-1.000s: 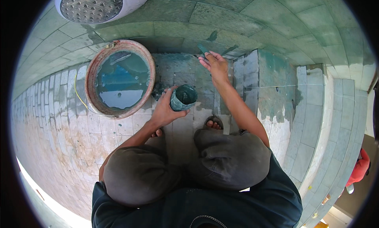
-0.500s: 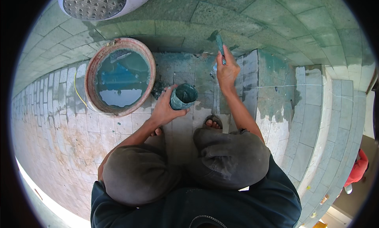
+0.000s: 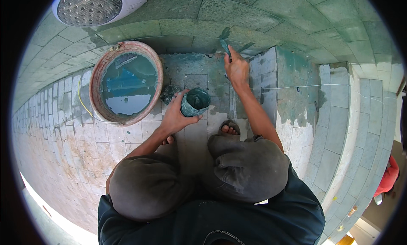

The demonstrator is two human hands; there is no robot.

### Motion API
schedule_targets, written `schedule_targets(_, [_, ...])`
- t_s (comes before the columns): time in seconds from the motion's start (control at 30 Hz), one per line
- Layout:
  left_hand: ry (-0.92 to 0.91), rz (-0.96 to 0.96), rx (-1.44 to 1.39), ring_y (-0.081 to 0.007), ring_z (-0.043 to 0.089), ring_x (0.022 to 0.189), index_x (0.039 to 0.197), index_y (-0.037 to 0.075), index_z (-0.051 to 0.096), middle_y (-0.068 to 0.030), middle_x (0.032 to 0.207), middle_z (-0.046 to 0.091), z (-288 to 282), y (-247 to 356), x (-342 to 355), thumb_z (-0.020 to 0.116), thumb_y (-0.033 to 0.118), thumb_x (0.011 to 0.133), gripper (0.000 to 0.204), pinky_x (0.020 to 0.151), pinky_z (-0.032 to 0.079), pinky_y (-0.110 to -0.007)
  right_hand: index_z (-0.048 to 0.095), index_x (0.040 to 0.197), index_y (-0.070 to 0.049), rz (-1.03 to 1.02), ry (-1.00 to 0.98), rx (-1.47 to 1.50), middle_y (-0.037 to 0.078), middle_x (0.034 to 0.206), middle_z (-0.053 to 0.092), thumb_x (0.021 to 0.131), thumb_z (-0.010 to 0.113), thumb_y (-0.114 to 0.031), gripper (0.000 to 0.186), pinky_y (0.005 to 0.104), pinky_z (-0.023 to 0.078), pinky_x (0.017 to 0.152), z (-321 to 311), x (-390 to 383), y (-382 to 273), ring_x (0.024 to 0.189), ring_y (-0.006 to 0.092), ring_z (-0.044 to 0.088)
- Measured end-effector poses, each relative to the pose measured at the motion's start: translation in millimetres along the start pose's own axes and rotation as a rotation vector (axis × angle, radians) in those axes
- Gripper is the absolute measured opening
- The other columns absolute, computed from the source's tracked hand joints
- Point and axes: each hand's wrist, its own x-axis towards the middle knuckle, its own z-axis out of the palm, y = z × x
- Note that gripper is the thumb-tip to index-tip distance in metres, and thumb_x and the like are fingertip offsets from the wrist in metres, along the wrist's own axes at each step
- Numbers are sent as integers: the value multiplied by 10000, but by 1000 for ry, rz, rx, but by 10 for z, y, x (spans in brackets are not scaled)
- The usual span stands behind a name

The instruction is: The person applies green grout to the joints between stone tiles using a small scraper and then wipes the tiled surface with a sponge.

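My left hand point(image 3: 174, 113) is wrapped round a teal-smeared cylindrical cup point(image 3: 196, 101), dark inside, above the tiles between my feet. My right hand point(image 3: 235, 65) grips a small flat tool point(image 3: 225, 47) coated in teal paste, its blade up by the lower part of the tiled wall point(image 3: 199, 29), near dark teal smears; whether it touches the wall I cannot tell. Left of the cup stands a large pinkish bucket point(image 3: 96, 91) of cloudy teal water, with something blue in it.
A white-rimmed lamp point(image 3: 89, 7) is at the upper left. Tiled floor point(image 3: 106, 143) surrounds my feet; a yellow cord lies left of the bucket. On the right are a teal-stained ledge point(image 3: 292, 71), a thin white line, steps point(image 3: 333, 147) and a person in red point(image 3: 386, 177) at the edge.
My right hand has risen and turned over with the tool, moving right and then slightly back left along the wall. My left hand and the cup have barely moved.
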Motion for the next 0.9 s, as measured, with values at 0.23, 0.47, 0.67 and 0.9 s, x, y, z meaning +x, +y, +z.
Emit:
schedule_targets(0.23, [5, -12, 20, -391, 475, 1270, 1412, -1, 395, -214, 1330, 503, -13, -38, -8, 845, 380, 667, 950, 1063, 395, -453, 656, 1175, -28, 460, -254, 409, 129, 836, 700, 913, 654, -186, 306, 333, 523, 574, -154, 12, -188, 642, 194, 677])
schedule_targets(0.47, [2, -9, 13, -395, 485, 1259, 1415, 4, 394, -216, 1326, 504, -18, -38, -8, 845, 382, 664, 954, 1059, 400, -458, 588, 1025, 38, 1067, -363, 1222, 93, 786, 628, 949, 612, -129, 185, 254, 509, 544, -233, 377, -153, 623, 168, 611])
schedule_targets(0.67, [4, -13, -12, -398, 485, 1261, 1414, 8, 400, -213, 1334, 503, 24, 3, 21, 844, 388, 665, 950, 1056, 401, -461, 500, 1043, 47, 1288, -156, 1594, 174, 909, 600, 939, 582, -37, 157, 294, 560, 609, -225, 578, 59, 772, 212, 625])
schedule_targets(0.9, [-2, -37, -23, -397, 482, 1263, 1421, 9, 395, -212, 1334, 509, -9, -16, -9, 839, 386, 670, 950, 1053, 401, -457, 463, 1053, 52, 1337, -83, 1799, 180, 953, 560, 942, 555, 2, 153, 286, 560, 620, -177, 544, -68, 798, 238, 622])
